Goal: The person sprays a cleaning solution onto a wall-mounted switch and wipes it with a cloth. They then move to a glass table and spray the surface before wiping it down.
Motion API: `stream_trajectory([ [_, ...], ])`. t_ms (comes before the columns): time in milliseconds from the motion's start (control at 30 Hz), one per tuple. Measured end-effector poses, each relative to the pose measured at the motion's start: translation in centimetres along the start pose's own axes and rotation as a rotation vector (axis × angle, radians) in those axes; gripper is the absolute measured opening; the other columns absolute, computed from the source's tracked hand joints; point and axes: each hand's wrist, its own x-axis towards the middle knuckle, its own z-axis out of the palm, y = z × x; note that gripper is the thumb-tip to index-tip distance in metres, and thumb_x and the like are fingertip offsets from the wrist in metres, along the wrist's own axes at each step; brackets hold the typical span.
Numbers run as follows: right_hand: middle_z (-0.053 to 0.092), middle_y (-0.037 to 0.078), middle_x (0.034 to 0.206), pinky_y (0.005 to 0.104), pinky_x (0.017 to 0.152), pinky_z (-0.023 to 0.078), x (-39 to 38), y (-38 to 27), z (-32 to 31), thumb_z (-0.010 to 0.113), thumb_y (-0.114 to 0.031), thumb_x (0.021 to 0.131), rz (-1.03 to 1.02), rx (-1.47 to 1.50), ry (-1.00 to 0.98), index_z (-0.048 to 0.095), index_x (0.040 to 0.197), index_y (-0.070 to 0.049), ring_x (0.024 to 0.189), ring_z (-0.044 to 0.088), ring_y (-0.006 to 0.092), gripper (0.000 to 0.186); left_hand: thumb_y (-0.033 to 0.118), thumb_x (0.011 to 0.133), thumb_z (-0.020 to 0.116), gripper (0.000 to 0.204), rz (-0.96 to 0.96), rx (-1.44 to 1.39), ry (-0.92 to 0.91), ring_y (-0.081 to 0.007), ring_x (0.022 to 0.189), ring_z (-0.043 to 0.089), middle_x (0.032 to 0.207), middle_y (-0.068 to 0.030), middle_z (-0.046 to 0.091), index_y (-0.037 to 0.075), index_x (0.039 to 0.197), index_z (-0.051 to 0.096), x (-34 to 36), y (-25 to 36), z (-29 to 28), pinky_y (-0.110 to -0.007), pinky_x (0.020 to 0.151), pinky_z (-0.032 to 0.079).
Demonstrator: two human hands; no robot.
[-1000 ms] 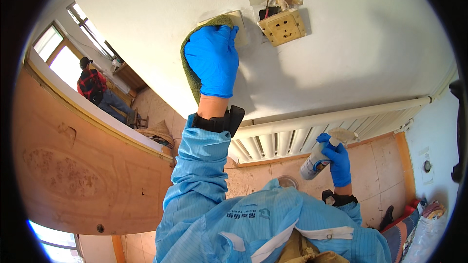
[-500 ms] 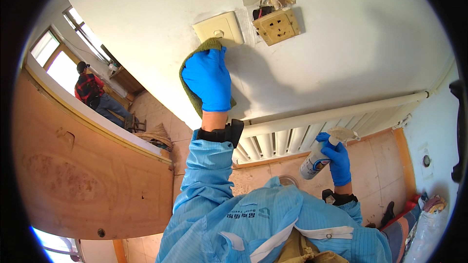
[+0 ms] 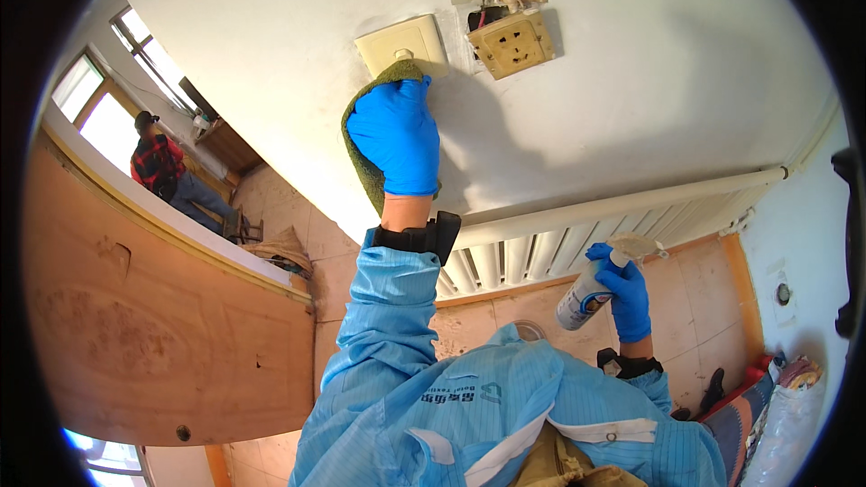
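Note:
My left hand (image 3: pixel 397 135), in a blue glove, is closed on an olive-green cloth (image 3: pixel 364 160) held against the lower edge of a cream switch plate (image 3: pixel 390 34) on the white wall. Beside the plate, a yellowed socket (image 3: pixel 514 47) hangs out from its dark wall box with wires showing above it. Low at the right, in front of the radiator, my right hand (image 3: pixel 621 293), also gloved, grips a spray bottle (image 3: pixel 581 305) with a pale trigger head.
A white radiator (image 3: pixel 541 257) runs under the sockets above tiled floor. A wooden door panel (image 3: pixel 162 325) stands at left; beyond it a person (image 3: pixel 162 167) in red-checked clothing is near windows. Rolled and bundled items (image 3: pixel 758 419) lie at lower right.
My left hand and cloth slid down, uncovering most of the switch plate, then rose slightly onto its lower edge. My right hand and bottle barely moved. The person beyond the door shifted a little.

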Motion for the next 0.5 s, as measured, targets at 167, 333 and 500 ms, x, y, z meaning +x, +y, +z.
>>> stream_trajectory([
  [167, 0.062, 0.014, 0.123, 0.0375, 0.105, 0.041, 0.1, -0.3, 0.5, 0.06, -0.008, 0.076, 0.01, -0.029, -0.014, 0.065, 0.117, 0.001, 0.12, 0.055, 0.0273, 0.041, 0.019, 0.089, 0.066, 0.008, 0.041, -0.004, -0.037, -0.0324, 0.06, 0.062, 0.073, -0.0118, 0.065, 0.015, 0.093, 0.071, -0.2, -1.1, -0.6, -0.039, 0.051, 0.046],
  [333, 0.064, 0.013, 0.125, 0.0381, 0.107, 0.041, 0.2, -0.2, 0.4, 0.064, -0.005, 0.076, 0.032, 0.002, -0.012, 0.067, 0.118, -0.001, 0.12, 0.057, 0.0268, 0.041, 0.019, 0.086, 0.068, 0.008, 0.024, -0.079, -0.099, -0.0319, 0.062, 0.063, 0.073, -0.012, 0.065, 0.013, 0.092, 0.071, -0.2, 0.5, 0.1, -0.04, 0.051, 0.047],
  [500, 0.064, 0.012, 0.123, 0.0385, 0.107, 0.041, 0.3, -0.3, 0.3, 0.065, -0.005, 0.076, 0.025, 0.017, -0.031, 0.067, 0.117, -0.002, 0.12, 0.057, 0.0269, 0.041, 0.02, 0.083, 0.072, 0.007, 0.047, -0.185, 0.005, -0.0315, 0.062, 0.063, 0.071, -0.0111, 0.065, 0.013, 0.085, 0.072, 0.8, 1.7, 1.0, -0.04, 0.053, 0.048],
])
